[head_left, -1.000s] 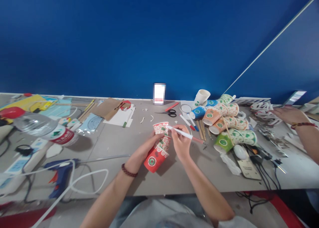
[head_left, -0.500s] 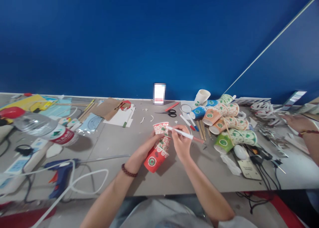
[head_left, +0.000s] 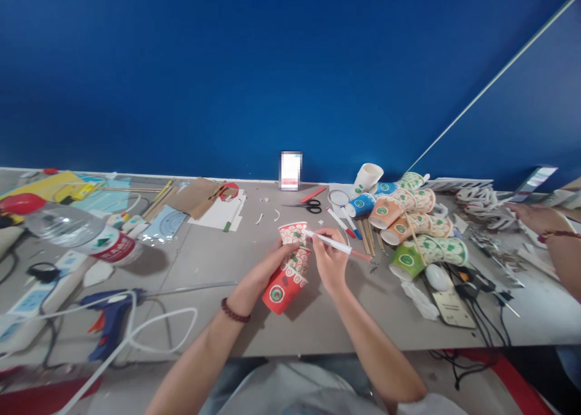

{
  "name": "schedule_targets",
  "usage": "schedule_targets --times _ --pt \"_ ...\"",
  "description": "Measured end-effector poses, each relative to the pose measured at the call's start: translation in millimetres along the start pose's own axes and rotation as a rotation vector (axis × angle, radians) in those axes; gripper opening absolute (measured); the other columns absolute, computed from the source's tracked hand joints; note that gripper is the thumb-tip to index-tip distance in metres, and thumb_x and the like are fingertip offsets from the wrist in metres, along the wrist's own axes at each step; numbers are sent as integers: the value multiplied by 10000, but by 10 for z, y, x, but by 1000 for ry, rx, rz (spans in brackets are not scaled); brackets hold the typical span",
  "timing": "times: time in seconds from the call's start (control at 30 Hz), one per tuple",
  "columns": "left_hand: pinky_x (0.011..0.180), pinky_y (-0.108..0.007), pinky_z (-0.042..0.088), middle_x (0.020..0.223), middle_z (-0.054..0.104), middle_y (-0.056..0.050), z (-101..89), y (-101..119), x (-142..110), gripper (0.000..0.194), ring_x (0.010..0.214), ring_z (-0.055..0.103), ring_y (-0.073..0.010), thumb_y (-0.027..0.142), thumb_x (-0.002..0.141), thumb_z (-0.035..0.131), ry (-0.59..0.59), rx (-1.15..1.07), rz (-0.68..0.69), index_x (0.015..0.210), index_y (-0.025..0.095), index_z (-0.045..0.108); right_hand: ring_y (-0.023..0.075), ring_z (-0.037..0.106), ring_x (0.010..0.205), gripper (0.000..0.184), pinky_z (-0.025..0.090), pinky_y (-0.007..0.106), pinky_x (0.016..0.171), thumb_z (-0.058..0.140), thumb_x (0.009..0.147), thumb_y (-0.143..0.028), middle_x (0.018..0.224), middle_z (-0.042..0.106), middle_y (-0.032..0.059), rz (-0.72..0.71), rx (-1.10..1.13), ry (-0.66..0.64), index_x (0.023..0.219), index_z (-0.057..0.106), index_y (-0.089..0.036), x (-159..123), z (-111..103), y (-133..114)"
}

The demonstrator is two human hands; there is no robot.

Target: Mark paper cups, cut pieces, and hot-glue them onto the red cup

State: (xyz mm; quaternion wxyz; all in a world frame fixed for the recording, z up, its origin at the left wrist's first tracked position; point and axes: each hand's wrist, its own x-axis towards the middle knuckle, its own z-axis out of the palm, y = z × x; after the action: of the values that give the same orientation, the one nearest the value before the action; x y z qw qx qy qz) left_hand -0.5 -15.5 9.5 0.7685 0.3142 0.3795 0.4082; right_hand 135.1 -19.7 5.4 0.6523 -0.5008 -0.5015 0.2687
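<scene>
My left hand (head_left: 275, 259) is wrapped around a tilted stack of patterned paper cups (head_left: 285, 291), with a red cup at the lower end and a white and red scalloped one at the top. In my right hand (head_left: 329, 262) is a white marker pen (head_left: 333, 242), pinched between thumb and fingers. The pen's tip end is at the side of the upper cup, near its rim; whether it touches cannot be made out. Beyond the cups lie black-handled scissors (head_left: 312, 205) and small white curved scraps (head_left: 259, 219).
More stacked cups (head_left: 411, 261), capped markers (head_left: 350, 222) and wooden sticks (head_left: 367, 236) lie to the right. A glue gun (head_left: 109, 321), its white cable, a power strip (head_left: 45, 300) and a plastic bottle (head_left: 86, 230) occupy the left. Another person's hand (head_left: 533, 218) is at far right.
My hands, the cups and the pen hold nearly the same position. The other person's hand at far right has shifted slightly.
</scene>
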Motion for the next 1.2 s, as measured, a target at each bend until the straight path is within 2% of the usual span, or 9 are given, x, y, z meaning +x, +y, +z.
schedule_targets --times 0.17,0.37,0.5,0.73,0.9,1.1,1.2 --pt "625 -294 548 863 679 -70 -16 -7 4 413 703 658 -189 292 767 677 -10 -21 -4 1138 166 550 138 589 679 117 496 277 634 598 817 -306 770 569 -3 21 22 18 815 572 -191 -1 -4 16" --pt "589 -348 570 792 682 -65 -48 -8 21 422 648 659 -208 324 765 674 19 -111 -61 1130 152 551 151 620 688 152 519 295 654 620 804 -330 760 574 -6 108 126 -4 818 566 -189 -9 10 18" --pt "585 -330 570 788 687 -73 -49 -1 35 393 634 662 -201 308 757 681 45 -135 -61 1093 136 570 144 616 693 127 511 278 651 616 808 -310 757 588 -5 81 94 -38 813 575 -190 -16 11 21" --pt "607 -310 566 790 691 -75 -50 -3 32 357 643 666 -194 303 767 677 26 -122 -27 1065 130 582 146 608 711 99 500 275 656 607 813 -287 783 590 7 53 45 -73 823 592 -189 -15 11 13" --pt "609 -328 571 814 694 -90 -67 -16 35 389 655 670 -206 313 765 678 26 -124 -42 1091 125 577 137 598 674 76 488 260 620 595 806 -261 747 601 0 32 17 -61 788 584 -189 -10 7 -11" --pt "594 -328 573 808 690 -82 -58 -4 34 407 658 671 -207 312 765 678 23 -113 -40 1115 138 562 178 658 780 55 511 290 675 584 809 -244 790 642 17 57 103 -70 795 561 -197 -15 9 19" --pt "604 -338 575 813 688 -80 -58 -6 29 431 660 672 -210 319 760 685 22 -117 -48 1129 146 547 160 643 733 71 508 279 654 595 806 -258 765 621 5 51 82 -46 788 566 -196 -12 12 12"
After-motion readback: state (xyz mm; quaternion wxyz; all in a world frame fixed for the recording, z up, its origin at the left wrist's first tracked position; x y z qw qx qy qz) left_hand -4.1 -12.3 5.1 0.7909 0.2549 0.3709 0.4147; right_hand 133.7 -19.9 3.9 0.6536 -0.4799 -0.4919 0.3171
